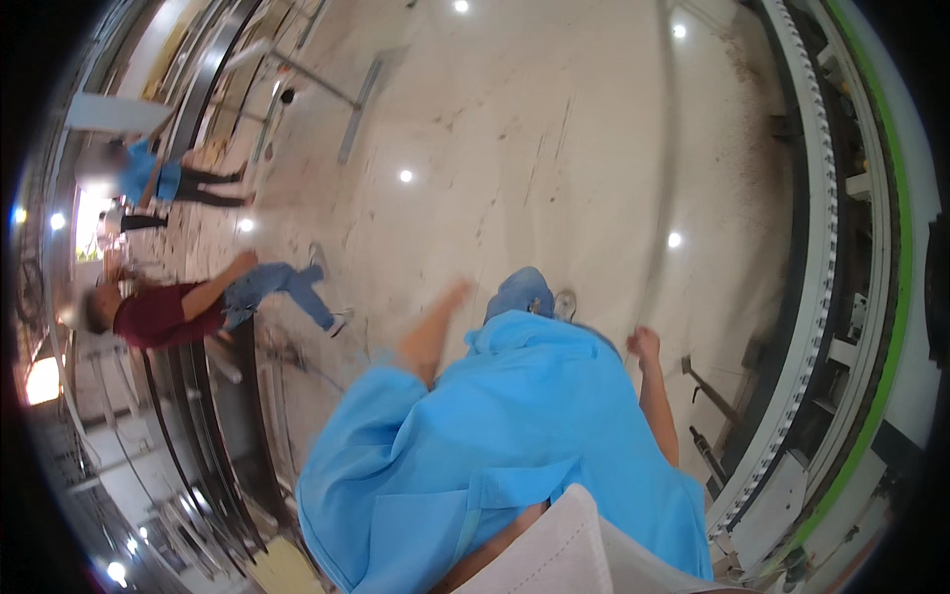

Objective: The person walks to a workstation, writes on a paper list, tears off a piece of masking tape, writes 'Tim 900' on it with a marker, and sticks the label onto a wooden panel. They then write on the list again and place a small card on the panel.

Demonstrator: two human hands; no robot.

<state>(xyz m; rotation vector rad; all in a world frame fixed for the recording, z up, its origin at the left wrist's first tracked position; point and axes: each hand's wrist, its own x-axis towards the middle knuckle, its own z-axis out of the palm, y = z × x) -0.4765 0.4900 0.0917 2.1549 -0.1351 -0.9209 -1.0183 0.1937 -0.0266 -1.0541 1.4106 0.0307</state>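
My left hand (455, 295) is swung forward over the floor, smeared by motion, so its fingers cannot be made out. No object shows in it. At my right side my right hand (643, 344) hangs with its fingers curled closed, and nothing is seen sticking out of it. Neither hand touches anything. Between them are my light blue shirt (534, 386) and one blue-jeaned knee (522, 292) in front, with a shoe (565, 304) beside it on the floor.
A pale, marked floor (515, 148) stretches ahead. Along the right runs a long machine (816, 228) with a toothed rail and green edge; metal feet (708, 386) jut from it. A person in dark red (178, 315) walks at left, another in blue (148, 173) beyond, near metal racks (327, 84).
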